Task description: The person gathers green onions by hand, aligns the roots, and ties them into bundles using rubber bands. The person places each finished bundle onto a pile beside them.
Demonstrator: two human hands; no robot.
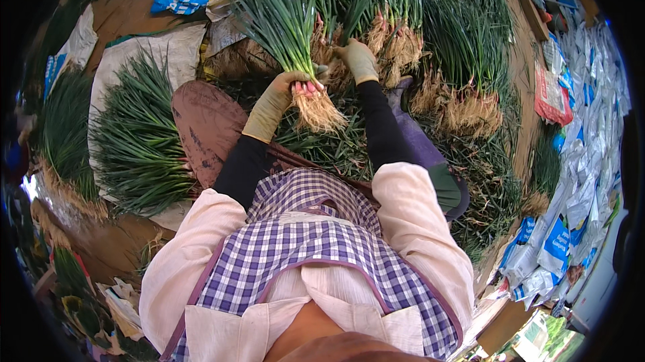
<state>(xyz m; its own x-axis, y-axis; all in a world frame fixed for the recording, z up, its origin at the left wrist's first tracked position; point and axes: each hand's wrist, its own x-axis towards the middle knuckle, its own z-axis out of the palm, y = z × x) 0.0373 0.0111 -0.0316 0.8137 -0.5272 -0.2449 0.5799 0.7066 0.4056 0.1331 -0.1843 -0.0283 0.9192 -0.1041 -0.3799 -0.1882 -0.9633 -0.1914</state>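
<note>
Left hand (285,84), in a pale tan glove, is wrapped around a bunch of long green onions with pink bulbs and stringy tan roots (293,46). The bunch is at 12 o'clock in my view, its leaves leaning up to 11 and its roots hanging down to 5. I hold it low, by the bulbs, I think because the stems are firm there and the leaf tips are floppy.

Right hand (361,61), in a matching glove, is apart from the left one, toward 2 o'clock from it, at the roots of a thick green onion row (395,16). I can't tell if its fingers are closed on any. The row has its roots facing me, maybe so they are easy to reach.

At 9 o'clock, a dark green onion pile (138,137) lies on a pale woven sheet (181,43), which likely keeps dirt off. Loose green leaves (336,150) cover the ground before me.
</note>
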